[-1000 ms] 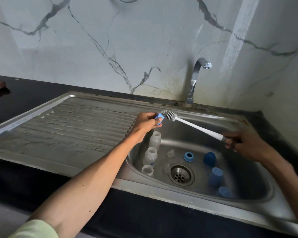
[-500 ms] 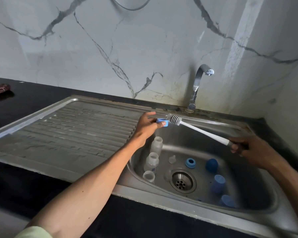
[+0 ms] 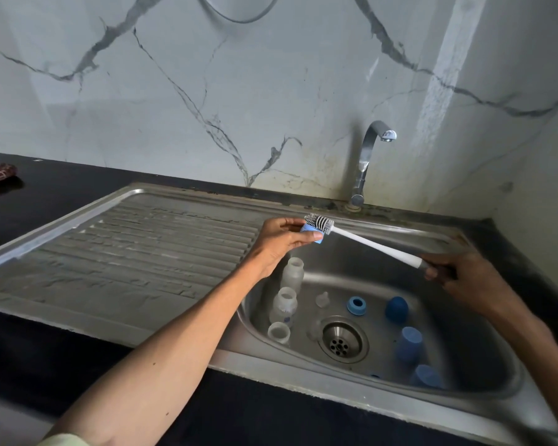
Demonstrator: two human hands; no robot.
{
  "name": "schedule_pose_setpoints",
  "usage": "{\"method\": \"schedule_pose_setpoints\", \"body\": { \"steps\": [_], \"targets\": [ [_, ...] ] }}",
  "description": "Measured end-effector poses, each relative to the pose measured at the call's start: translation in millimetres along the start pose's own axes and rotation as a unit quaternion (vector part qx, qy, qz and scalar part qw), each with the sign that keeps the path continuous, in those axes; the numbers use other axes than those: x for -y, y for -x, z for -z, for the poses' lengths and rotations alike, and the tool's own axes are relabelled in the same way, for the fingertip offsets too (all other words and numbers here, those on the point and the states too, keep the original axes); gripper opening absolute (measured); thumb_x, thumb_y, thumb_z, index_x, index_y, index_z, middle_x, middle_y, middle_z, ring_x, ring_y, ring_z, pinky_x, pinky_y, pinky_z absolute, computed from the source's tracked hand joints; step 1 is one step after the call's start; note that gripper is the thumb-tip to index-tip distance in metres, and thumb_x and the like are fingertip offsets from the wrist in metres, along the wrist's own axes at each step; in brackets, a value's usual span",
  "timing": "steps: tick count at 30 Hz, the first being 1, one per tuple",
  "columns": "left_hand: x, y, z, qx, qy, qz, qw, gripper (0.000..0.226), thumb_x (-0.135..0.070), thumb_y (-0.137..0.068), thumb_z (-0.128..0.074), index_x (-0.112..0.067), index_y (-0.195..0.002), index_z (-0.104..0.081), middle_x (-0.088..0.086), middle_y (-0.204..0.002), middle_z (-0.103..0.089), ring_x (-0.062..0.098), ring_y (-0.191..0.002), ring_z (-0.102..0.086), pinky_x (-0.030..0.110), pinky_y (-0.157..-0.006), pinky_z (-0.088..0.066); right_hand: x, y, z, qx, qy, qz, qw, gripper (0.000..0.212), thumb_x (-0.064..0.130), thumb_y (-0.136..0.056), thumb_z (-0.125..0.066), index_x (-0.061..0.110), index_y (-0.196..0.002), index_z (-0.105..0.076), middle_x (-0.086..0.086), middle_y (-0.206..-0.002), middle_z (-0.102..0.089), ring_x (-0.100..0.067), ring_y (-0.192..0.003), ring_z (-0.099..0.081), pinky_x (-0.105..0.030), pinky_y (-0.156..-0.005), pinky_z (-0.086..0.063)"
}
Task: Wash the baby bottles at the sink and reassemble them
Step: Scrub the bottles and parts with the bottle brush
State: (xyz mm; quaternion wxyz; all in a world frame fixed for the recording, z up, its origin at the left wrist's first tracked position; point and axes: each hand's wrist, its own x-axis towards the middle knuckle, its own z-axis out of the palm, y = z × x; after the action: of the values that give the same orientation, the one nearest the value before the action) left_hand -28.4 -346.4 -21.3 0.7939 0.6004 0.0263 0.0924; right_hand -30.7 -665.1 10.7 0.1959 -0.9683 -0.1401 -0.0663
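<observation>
Steel sink [image 3: 303, 378] holds three clear bottles [image 3: 284, 305] below the left hand [image 3: 279, 239], whose fingers pinch a blue collar [image 3: 312, 232]. Beyond them, bristles of the brush [image 3: 319, 222] touch it; right hand [image 3: 464, 280] grips the handle. Best to rotate the collar while scrubbing.

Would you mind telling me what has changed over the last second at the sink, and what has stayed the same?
Very little changed. The left hand still pinches the blue ring, and the right hand still grips the brush by its handle, bristles against the ring; the brush head shifted only slightly over it. Nothing was picked up or released. The bottles, caps and the ring by the drain lie as before.
</observation>
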Motion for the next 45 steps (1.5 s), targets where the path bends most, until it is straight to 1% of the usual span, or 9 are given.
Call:
{"method": "schedule_pose_setpoints", "body": {
  "steps": [3, 7, 13, 19, 23, 28, 32, 39, 45],
  "targets": [
    [-1.9, 0.1, 0.4, 0.021, 0.004, 0.019, 1.000, 0.031, 0.004, -0.074, -0.081, 0.004, -0.103, -0.069, 0.022, -0.101, -0.074, 0.029, -0.092, -0.073, 0.033, -0.086, -0.060, 4.1, 1.5, 2.5, -0.005, -0.011, -0.015, 1.000, 0.026, 0.019, -0.093, -0.062, 0.021, -0.118, -0.068, -0.011, -0.109, -0.068, -0.023, -0.092, -0.057, -0.032, -0.080, -0.042],
    [-4.7, -0.9, 3.1, -0.008, 0.078, 0.042, 0.996, 0.014, -0.002, -0.086, -0.072, 0.001, -0.100, -0.071, 0.016, -0.093, -0.074, 0.027, -0.088, -0.070, 0.041, -0.085, -0.060, 7.9, 7.2, 14.1, -0.015, -0.026, -0.025, 0.999, 0.031, 0.016, -0.093, -0.064, 0.019, -0.123, -0.067, -0.013, -0.114, -0.067, -0.026, -0.097, -0.058, -0.030, -0.081, -0.039],
    [-5.4, -0.3, 1.0, 0.001, 0.139, 0.056, 0.989, 0.014, 0.003, -0.092, -0.064, 0.009, -0.104, -0.067, 0.027, -0.111, -0.068, 0.037, -0.107, -0.066, 0.044, -0.082, -0.061, 20.7, 9.5, 0.2, -0.008, -0.025, -0.026, 0.999, 0.027, 0.018, -0.094, -0.060, 0.016, -0.121, -0.065, -0.012, -0.110, -0.065, -0.022, -0.093, -0.057, -0.035, -0.083, -0.045],
    [-2.3, -6.7, 1.9, -0.031, 0.117, 0.032, 0.992, 0.016, 0.003, -0.094, -0.061, 0.005, -0.108, -0.067, 0.020, -0.104, -0.069, 0.032, -0.102, -0.066, 0.039, -0.084, -0.060, 20.4, 8.9, 10.6, -0.005, -0.022, -0.044, 0.999, 0.032, 0.019, -0.094, -0.062, 0.018, -0.126, -0.064, -0.013, -0.116, -0.066, -0.026, -0.095, -0.058, -0.030, -0.080, -0.041],
    [4.0, -6.6, -4.3, -0.011, 0.058, 0.029, 0.998, 0.017, 0.000, -0.090, -0.067, 0.005, -0.106, -0.069, 0.019, -0.100, -0.072, 0.031, -0.096, -0.071, 0.039, -0.086, -0.061, 26.8, 11.6, 3.1, -0.011, -0.014, -0.035, 0.999, 0.031, 0.017, -0.094, -0.061, 0.016, -0.125, -0.063, -0.012, -0.116, -0.064, -0.020, -0.095, -0.054, -0.033, -0.087, -0.044],
    [6.0, -7.3, -4.9, -0.038, -0.028, 0.004, 0.999, 0.022, 0.001, -0.090, -0.068, 0.007, -0.111, -0.069, 0.017, -0.100, -0.069, 0.027, -0.095, -0.067, 0.030, -0.078, -0.062, 29.1, 11.8, 7.3, -0.015, -0.010, -0.057, 0.998, 0.031, 0.018, -0.094, -0.061, 0.017, -0.125, -0.064, -0.012, -0.111, -0.066, -0.017, -0.083, -0.049, -0.029, -0.076, -0.039],
    [0.3, -8.2, -0.1, -0.080, 0.088, 0.035, 0.992, 0.005, -0.001, -0.091, -0.067, 0.001, -0.093, -0.071, 0.017, -0.094, -0.070, 0.030, -0.091, -0.067, 0.038, -0.073, -0.063, 36.8, 15.8, 11.6, -0.021, -0.033, -0.050, 0.998, 0.035, 0.015, -0.093, -0.063, 0.016, -0.127, -0.062, -0.015, -0.112, -0.066, -0.022, -0.088, -0.057, -0.030, -0.080, -0.044],
    [2.0, -2.4, -10.5, -0.041, 0.103, 0.044, 0.993, 0.005, 0.003, -0.091, -0.066, 0.003, -0.094, -0.069, 0.017, -0.098, -0.068, 0.033, -0.100, -0.065, 0.042, -0.078, -0.062, 36.5, 17.3, 12.4, -0.026, -0.038, -0.057, 0.997, 0.036, 0.012, -0.091, -0.065, 0.017, -0.126, -0.064, -0.012, -0.114, -0.067, -0.026, -0.100, -0.062, -0.031, -0.086, -0.046],
    [-2.8, -6.3, -5.5, -0.092, 0.261, 0.087, 0.957, 0.005, 0.001, -0.095, -0.061, 0.004, -0.092, -0.063, 0.023, -0.108, -0.063, 0.032, -0.101, -0.063, 0.043, -0.082, -0.061, 35.4, 12.0, 6.6, -0.010, -0.022, -0.051, 0.998, 0.038, 0.017, -0.089, -0.068, 0.022, -0.126, -0.065, -0.008, -0.113, -0.068, -0.021, -0.101, -0.062, -0.032, -0.088, -0.049]
  ]
}}
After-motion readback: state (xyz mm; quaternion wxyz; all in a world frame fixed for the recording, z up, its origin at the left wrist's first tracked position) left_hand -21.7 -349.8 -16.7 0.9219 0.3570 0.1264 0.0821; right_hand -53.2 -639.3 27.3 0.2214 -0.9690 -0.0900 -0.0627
